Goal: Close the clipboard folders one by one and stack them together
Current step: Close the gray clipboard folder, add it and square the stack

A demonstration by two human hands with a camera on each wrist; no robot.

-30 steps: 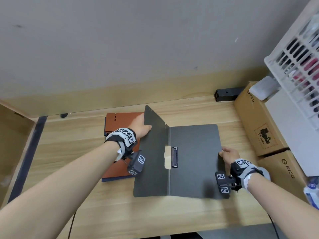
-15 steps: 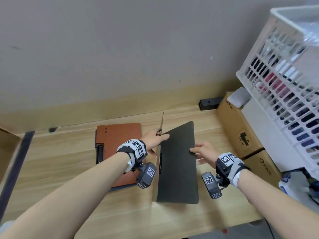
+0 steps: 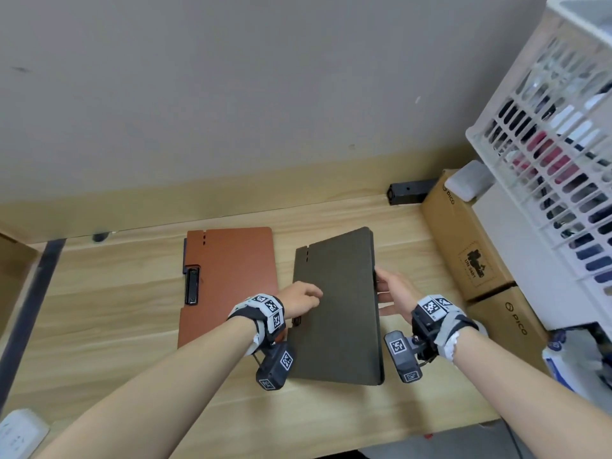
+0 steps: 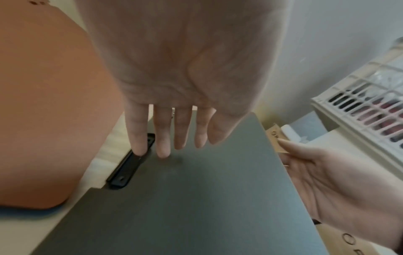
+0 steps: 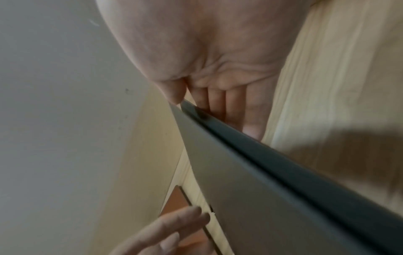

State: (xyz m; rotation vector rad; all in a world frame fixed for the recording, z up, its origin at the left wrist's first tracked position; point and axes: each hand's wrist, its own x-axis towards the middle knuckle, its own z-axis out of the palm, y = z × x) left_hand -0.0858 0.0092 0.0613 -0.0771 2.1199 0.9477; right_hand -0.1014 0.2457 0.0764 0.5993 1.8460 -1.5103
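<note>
A closed grey clipboard folder (image 3: 341, 306) is held on the wooden desk (image 3: 109, 313), its right edge pinched between thumb and fingers of the right hand (image 3: 394, 293). The left hand (image 3: 299, 301), fingers straight, is rested on the cover. An orange folder (image 3: 228, 276) is seen closed just beside, on a blue one.

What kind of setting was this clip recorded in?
Probably an office or storage corner: a wooden desk against a plain wall, clipboard folders, orange and grey, with cardboard boxes and a white plastic crate alongside.
</note>
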